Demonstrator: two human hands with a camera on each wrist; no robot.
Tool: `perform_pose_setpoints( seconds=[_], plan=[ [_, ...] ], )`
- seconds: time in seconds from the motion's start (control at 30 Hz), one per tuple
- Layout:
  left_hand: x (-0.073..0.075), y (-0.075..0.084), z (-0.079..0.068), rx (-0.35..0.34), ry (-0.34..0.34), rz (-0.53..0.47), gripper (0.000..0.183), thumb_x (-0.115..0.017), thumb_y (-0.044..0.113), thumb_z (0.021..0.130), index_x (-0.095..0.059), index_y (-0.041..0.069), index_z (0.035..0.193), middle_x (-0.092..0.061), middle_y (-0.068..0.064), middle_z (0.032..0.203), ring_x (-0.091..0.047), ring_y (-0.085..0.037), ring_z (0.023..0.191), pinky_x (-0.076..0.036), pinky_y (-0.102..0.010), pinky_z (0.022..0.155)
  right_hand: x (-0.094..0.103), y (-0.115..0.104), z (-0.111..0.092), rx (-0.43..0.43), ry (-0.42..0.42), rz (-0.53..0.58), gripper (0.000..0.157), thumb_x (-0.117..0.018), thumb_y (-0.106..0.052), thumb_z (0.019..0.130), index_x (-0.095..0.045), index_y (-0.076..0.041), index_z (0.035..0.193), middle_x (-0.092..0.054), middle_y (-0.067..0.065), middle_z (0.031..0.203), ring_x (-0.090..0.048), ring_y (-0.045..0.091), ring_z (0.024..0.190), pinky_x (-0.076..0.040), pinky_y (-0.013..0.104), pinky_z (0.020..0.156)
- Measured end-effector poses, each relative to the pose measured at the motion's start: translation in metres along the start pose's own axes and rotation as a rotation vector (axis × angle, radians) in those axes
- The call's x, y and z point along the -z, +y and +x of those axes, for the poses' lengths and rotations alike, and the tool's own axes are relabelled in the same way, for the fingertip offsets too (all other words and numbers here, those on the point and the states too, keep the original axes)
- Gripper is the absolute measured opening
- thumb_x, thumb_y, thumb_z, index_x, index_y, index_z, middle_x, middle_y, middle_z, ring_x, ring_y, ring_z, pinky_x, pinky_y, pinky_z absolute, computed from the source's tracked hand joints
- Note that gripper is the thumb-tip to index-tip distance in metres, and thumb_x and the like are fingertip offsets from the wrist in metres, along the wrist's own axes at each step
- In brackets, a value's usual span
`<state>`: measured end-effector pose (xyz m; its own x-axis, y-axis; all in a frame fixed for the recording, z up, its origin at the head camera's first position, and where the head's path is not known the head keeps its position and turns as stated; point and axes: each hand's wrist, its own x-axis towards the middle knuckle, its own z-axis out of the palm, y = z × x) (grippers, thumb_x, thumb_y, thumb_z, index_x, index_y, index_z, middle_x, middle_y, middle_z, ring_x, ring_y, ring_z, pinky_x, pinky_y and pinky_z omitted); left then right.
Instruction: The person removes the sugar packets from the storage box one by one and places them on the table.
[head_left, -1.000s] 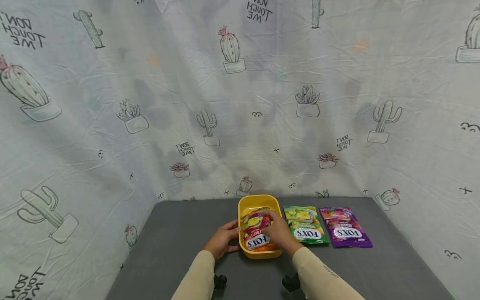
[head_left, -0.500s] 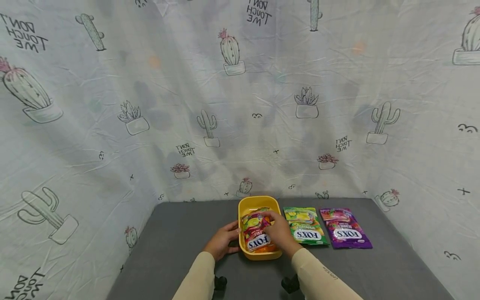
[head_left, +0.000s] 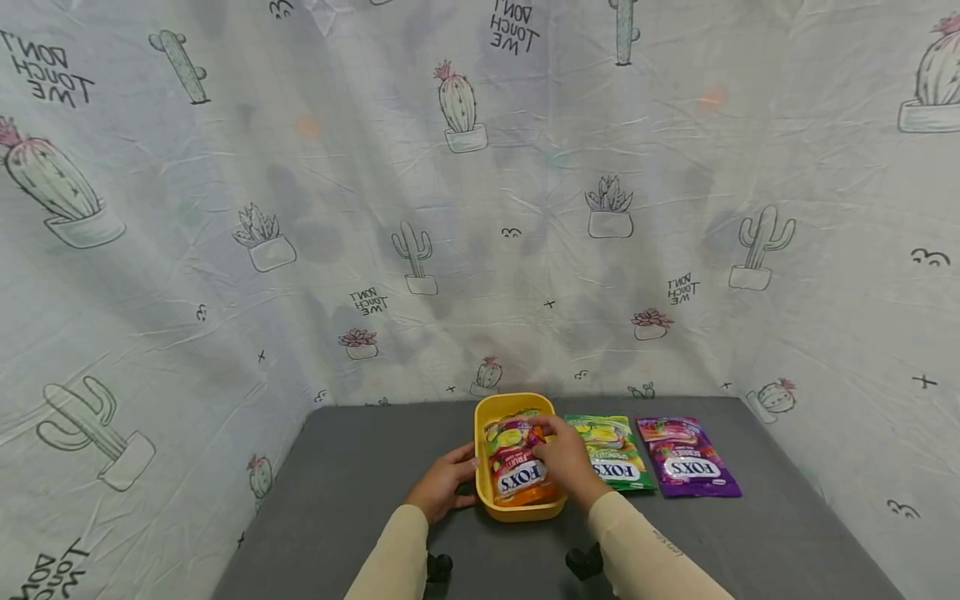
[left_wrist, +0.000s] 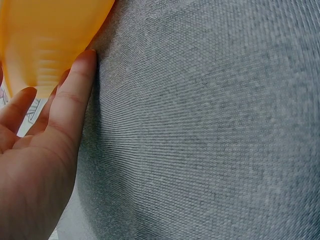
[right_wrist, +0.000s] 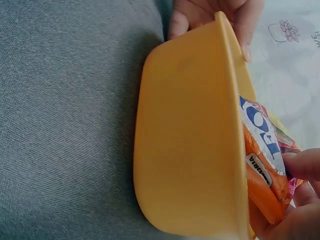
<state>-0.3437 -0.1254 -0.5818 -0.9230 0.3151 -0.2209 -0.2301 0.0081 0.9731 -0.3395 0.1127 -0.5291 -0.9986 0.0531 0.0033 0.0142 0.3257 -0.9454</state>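
Observation:
A yellow plastic container [head_left: 483,400] stands at the table's middle. Inside it lies a red and orange FOX'S candy bag [head_left: 517,462], with its orange end showing above the rim in the right wrist view. My right hand [head_left: 562,454] pinches this bag by its right side between thumb and fingers. My left hand [head_left: 442,482] touches the container's left wall, its fingers fairly straight along the outside in the left wrist view. Something green shows at the bag's far end; whether it is another bag cannot be told.
Right of the container lies a green and yellow candy bag [head_left: 618,454], partly behind my right hand. Farther right is a purple candy bag [head_left: 690,458]. All rest on a grey tabletop [head_left: 345,467], with a cactus-print cloth [head_left: 480,208] hanging behind.
My right hand has shifted slightly right, and the red and orange candy bag has moved with it inside the container. The left hand stays at the container's wall.

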Motion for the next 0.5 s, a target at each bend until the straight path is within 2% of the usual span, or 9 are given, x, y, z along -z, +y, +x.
perform_pose_setpoints(
  seconds=[0.17,0.5],
  plan=[
    [0.0,0.0,0.0,0.013,0.004,-0.013,0.06,-0.056,0.035,0.097,-0.035,0.016,0.15,-0.044,-0.01,0.141,-0.051,-0.027,0.118,-0.051,-0.049,0.08,0.006,0.0,0.002,-0.028,0.024,0.03,0.043,-0.069,0.0,0.084,-0.066,-0.026,0.117,-0.055,0.006,0.11,-0.056,0.027,0.096,-0.053,0.041,0.079],
    [0.002,-0.001,0.003,0.01,0.001,-0.003,0.062,-0.056,0.035,0.097,-0.033,0.014,0.15,-0.046,-0.011,0.14,-0.05,-0.028,0.118,-0.051,-0.05,0.08,0.018,-0.004,0.003,-0.026,0.033,0.112,0.042,-0.066,0.002,0.087,-0.065,-0.023,0.12,-0.053,0.009,0.111,-0.054,0.029,0.1,-0.052,0.043,0.081]
  ],
)
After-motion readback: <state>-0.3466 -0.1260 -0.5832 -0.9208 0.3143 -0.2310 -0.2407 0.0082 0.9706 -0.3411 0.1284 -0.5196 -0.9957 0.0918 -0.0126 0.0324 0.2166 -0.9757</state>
